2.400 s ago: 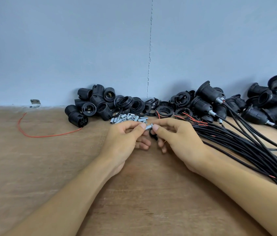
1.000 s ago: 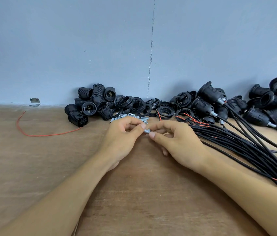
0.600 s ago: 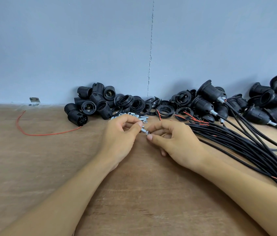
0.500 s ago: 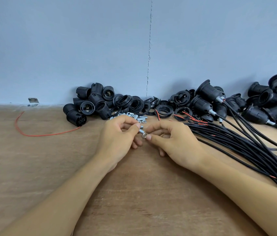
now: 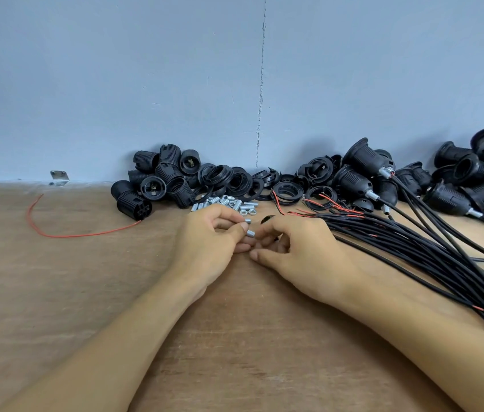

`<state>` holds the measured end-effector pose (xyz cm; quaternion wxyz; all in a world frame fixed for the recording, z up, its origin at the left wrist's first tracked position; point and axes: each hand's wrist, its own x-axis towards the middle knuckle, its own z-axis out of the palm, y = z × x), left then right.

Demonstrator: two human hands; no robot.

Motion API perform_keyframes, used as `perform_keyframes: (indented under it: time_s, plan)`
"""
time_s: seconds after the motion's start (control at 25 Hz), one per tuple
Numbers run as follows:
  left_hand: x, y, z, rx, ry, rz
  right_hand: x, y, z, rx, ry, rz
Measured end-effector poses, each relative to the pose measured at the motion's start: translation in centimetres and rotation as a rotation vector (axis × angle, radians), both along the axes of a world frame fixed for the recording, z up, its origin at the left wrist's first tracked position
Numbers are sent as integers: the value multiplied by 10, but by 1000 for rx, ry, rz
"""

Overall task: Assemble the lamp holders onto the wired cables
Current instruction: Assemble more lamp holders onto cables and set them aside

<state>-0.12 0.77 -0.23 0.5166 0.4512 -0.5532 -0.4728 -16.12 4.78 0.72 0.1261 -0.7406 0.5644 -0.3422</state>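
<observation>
our left hand (image 5: 205, 242) pinches a short silver threaded metal tube (image 5: 250, 233) between thumb and fingertips. its free end pokes out to the right, with the long axis roughly across the view. just beside that end our right hand (image 5: 300, 254) curls its fingers round a small black plastic part (image 5: 267, 218), mostly hidden, so we cannot tell which way its hole faces. we judge the coming move turns on bringing tube and hole onto one axis. the bundle of black cables with red wire ends (image 5: 413, 248) lies right of the right hand, the nearer one. the heap of loose silver tubes (image 5: 226, 203) lies just behind the left.
</observation>
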Motion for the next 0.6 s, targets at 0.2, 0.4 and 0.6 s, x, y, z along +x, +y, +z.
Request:
perform_keyframes:
  time_s: [0.2,0.4,0.6]
  plan:
    - [3,-3,-1,-5,14,69,-3,2,7,31,228,14]
    - [5,-3,2,31,78,57,-13,0,18,117,299,91]
    - [4,3,7,63,156,-109,-14,-3,11,115,-280,6]
